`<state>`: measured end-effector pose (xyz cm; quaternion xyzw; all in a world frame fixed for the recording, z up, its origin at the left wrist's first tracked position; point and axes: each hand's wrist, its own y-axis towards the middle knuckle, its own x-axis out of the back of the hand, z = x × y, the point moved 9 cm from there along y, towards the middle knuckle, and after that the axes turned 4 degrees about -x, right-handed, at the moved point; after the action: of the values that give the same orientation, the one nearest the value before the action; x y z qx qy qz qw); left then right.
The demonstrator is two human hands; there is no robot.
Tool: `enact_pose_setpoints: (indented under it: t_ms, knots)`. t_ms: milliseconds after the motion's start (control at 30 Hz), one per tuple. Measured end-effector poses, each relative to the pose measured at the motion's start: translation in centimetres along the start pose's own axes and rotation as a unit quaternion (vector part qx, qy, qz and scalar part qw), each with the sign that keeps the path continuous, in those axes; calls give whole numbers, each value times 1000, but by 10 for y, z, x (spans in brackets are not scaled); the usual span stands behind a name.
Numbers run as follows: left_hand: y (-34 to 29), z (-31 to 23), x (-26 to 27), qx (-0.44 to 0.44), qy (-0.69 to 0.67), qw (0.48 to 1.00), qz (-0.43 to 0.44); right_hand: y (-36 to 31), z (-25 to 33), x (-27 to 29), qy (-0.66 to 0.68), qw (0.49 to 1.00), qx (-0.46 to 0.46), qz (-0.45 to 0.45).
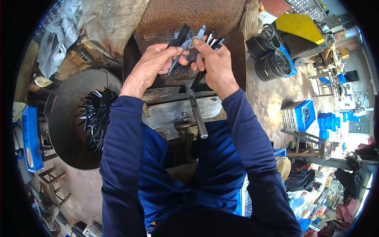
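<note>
Both my hands meet above a dark metal tray (pixel 237 65), in front of a large brown, pitted surface. My left hand (pixel 152 63) is closed on a few flat dark metal blades (pixel 180 36), which stick up past its fingers. A fan of toothed metal blades (pixel 210 38), some black and some shiny, is gripped in my right hand (pixel 215 65). One grey toothed blade (pixel 201 32) rises between the two hands, at my right thumb. The fingertips partly hide the blades, and I cannot tell which fingers touch each one.
A round metal tub (pixel 65 130) on the left holds a heap of black metal strips (pixel 98 118). A metal bar (pixel 197 116) points toward me below the tray. Black buckets (pixel 270 65), a yellow panel (pixel 298 28) and a blue crate (pixel 306 114) stand at right.
</note>
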<state>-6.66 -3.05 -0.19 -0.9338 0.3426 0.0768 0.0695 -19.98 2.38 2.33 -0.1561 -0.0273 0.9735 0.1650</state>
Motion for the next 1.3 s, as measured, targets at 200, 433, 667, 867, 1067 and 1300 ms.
enact_pose_setpoints:
  t_ms: [200,433,667,867,1067,1300]
  knots:
    - [11,10,31,-28,-2,998,-63,-2,2,14,-17,1000,5,-26]
    - [19,54,65,88,201,971,-97,-4,2,31,35,998,-49,12]
    - [27,60,50,34,307,951,-10,-7,1,52,187,978,-93,-21]
    - [32,59,48,-23,338,941,-12,-8,-5,53,203,972,-107,-50]
    - [29,50,39,-35,341,939,12,-9,-9,58,193,973,-118,-49]
    - [23,22,32,-103,481,870,-17,-18,2,50,166,979,-112,20]
